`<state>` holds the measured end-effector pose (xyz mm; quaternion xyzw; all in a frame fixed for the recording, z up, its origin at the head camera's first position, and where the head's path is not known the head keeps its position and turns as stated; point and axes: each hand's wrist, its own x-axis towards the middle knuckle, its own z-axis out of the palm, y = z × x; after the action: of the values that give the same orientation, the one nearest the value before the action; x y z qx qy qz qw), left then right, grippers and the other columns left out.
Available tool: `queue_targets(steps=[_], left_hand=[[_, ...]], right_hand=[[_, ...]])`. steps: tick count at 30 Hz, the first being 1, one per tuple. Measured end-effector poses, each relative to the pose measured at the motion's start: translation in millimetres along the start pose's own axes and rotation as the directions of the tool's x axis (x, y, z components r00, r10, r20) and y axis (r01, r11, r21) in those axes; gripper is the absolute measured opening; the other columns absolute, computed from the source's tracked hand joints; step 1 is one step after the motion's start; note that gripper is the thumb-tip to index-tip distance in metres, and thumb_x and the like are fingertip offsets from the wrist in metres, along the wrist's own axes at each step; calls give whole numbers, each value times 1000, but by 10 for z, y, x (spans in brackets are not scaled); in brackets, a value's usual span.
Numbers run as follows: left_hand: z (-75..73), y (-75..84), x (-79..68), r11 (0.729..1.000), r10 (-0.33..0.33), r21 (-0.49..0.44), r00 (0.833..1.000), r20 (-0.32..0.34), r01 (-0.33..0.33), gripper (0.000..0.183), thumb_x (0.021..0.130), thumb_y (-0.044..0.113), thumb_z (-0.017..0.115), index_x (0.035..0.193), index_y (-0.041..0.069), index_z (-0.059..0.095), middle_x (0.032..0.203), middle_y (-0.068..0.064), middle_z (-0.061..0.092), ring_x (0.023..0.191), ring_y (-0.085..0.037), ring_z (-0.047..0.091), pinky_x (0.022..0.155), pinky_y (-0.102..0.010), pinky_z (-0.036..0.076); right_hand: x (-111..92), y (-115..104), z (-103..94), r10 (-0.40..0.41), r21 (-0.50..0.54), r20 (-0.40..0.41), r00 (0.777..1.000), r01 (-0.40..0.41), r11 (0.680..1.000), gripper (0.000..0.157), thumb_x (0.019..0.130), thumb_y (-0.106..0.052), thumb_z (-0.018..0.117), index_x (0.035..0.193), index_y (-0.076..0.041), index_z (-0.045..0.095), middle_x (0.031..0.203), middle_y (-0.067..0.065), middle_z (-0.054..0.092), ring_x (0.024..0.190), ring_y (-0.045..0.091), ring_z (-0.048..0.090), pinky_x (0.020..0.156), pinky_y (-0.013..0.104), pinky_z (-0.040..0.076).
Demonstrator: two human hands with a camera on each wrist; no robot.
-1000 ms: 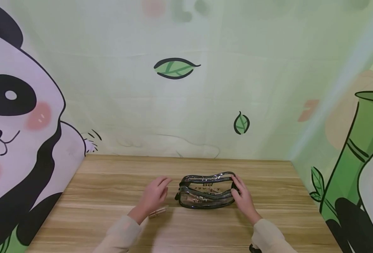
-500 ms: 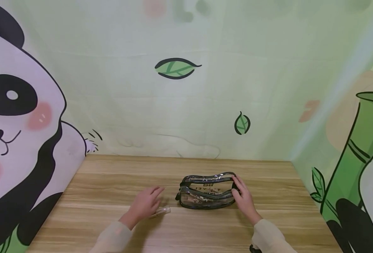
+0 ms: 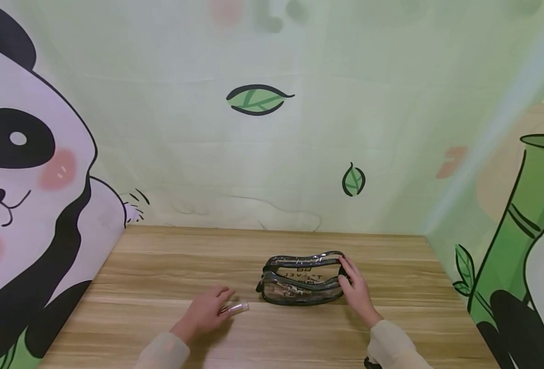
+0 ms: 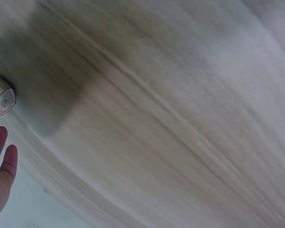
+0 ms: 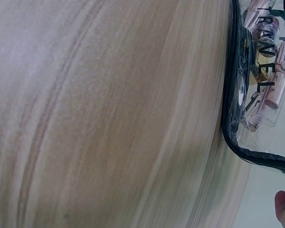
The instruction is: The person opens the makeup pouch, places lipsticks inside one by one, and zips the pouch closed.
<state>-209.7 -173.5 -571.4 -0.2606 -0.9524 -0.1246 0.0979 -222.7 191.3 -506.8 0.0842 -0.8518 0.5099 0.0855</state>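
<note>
A clear cosmetic bag (image 3: 299,292) with black trim stands unzipped on the table, its mouth gaping upward. Through its printed wall in the right wrist view, several small cosmetic tubes (image 5: 275,90) are visible. My right hand (image 3: 357,292) holds the bag's right end, thumb at the near rim and fingers toward the far rim. Left of the bag lies a slim tube with a clear end (image 3: 237,308), which looks like a lip gloss. My left hand (image 3: 205,310) is right beside this tube, fingers loosely extended; the left wrist view shows a gap between fingertips and tube end (image 4: 6,99).
The wooden table (image 3: 161,256) reaches back to a fabric backdrop (image 3: 184,154) printed with a panda, leaves and bamboo. A small dark object (image 3: 371,363) shows by the right sleeve at the lower edge.
My left hand has moved left and toward me, away from the bag and down to the tube, uncovering more of it. The right hand and the bag have stayed in place.
</note>
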Motion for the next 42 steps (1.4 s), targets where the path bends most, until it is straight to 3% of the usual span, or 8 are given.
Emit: queue_targets(steps=[14, 21, 28, 42], left_hand=[[73, -3, -98, 1000, 27, 6, 1000, 8, -27, 45, 71, 26, 69, 113, 11, 58, 104, -5, 59, 90, -22, 57, 76, -39, 48], [155, -21, -140, 998, 68, 14, 996, -62, -67, 31, 72, 18, 69, 102, 15, 62, 94, -2, 62, 81, -19, 59, 70, -36, 49], [171, -12, -152, 997, 72, 0, 993, -90, -72, 26, 73, 16, 68, 98, 14, 62, 90, -1, 61, 80, -17, 58, 68, -34, 49], [168, 1, -150, 999, 50, -16, 995, -85, -52, 27, 75, 14, 66, 102, 13, 61, 83, 1, 58, 74, -15, 56, 64, -31, 49]], right_hand=[[5, 28, 7, -4, 11, -12, 1000, 4, 1000, 47, 87, -1, 39, 134, 0, 35, 142, 21, 24, 129, 41, 21, 98, 58, 27], [-1, 36, 3, -15, 13, -10, 1000, 15, 1000, 46, 88, 0, 39, 134, 0, 35, 142, 21, 24, 130, 41, 21, 98, 58, 27], [104, 442, 71, -17, -19, -20, 1000, 17, 1000, 49, 88, -4, 40, 136, -10, 35, 144, 13, 25, 131, 36, 22, 99, 56, 29], [94, 418, 69, -20, -18, -26, 999, 19, 1000, 49, 87, -3, 41, 135, -8, 36, 144, 14, 25, 130, 36, 23, 97, 54, 32]])
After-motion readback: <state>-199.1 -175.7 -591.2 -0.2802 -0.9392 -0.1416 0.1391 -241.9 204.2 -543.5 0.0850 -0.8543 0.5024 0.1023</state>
